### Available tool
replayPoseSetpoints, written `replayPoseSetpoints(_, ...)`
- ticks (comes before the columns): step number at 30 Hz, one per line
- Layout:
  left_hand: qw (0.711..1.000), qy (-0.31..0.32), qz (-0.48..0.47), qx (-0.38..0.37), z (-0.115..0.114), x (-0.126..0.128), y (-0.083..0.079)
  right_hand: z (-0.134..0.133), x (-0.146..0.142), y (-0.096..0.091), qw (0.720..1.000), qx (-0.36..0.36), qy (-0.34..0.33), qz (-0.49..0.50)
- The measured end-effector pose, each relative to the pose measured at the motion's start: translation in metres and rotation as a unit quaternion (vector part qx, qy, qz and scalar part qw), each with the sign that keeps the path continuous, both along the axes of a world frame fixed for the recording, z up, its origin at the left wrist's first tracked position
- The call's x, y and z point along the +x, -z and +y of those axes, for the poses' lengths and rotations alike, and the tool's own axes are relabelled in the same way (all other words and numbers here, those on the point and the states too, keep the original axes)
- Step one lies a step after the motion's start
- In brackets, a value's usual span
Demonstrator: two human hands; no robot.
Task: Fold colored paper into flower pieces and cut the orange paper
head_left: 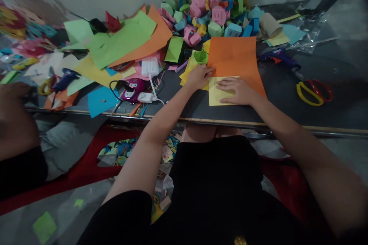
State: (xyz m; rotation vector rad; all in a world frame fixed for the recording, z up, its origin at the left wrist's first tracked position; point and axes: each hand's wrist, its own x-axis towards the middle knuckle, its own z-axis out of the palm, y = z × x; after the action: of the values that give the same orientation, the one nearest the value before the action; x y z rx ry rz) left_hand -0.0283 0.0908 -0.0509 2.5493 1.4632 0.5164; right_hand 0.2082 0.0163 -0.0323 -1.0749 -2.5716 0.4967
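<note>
An orange sheet of paper lies on the dark tabletop in front of me. Over its lower left part rests a smaller pale yellow sheet. My right hand lies flat on the yellow sheet with fingers stretched toward the left. At the left edges of both sheets is my left hand, its fingers extended and touching the paper near the orange sheet's edge. Just beyond that hand sit a small green paper piece and several yellow paper pieces.
Folded paper shapes are heaped at the back. Scissors and a blue glue gun lie to the right. A purple power strip with cables and large green paper are on the left, near another person's arm.
</note>
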Motion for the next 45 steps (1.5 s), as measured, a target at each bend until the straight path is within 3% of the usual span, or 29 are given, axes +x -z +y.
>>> replayPoseSetpoints(45,1.0,0.0,-0.009,-0.012,-0.0011,-0.0017,-0.0017,-0.0041,-0.0025,-0.0033,1.0,0.001,0.011,-0.013)
